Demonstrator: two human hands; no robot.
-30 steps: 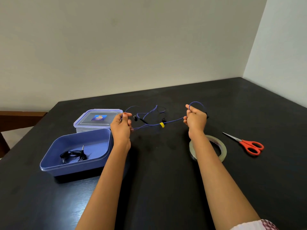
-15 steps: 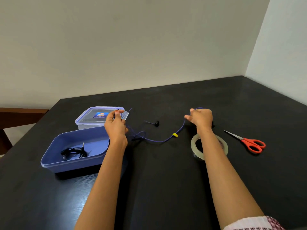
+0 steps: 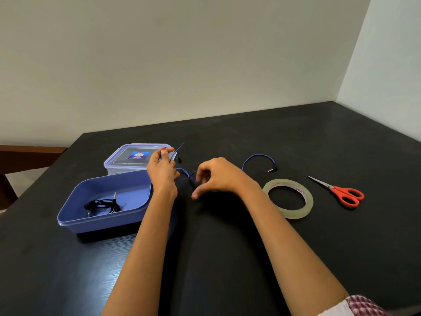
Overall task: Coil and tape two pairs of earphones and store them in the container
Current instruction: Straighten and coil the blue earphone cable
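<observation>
Halfway, we judge: black coiled earphones (image 3: 101, 205) lie in the blue plastic container (image 3: 102, 225); our left hand (image 3: 163, 171) and right hand (image 3: 217, 176) pinch loose blue-corded earphones (image 3: 258, 155).

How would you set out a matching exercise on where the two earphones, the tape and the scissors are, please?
Things: 1 black earphones; 2 scissors; 3 tape; 4 blue earphones.
Places: A far right on the table; B in the blue tub; C pinched in the left hand; D just left of the scissors.
Pairs: 1-B; 2-A; 3-D; 4-C.
</observation>
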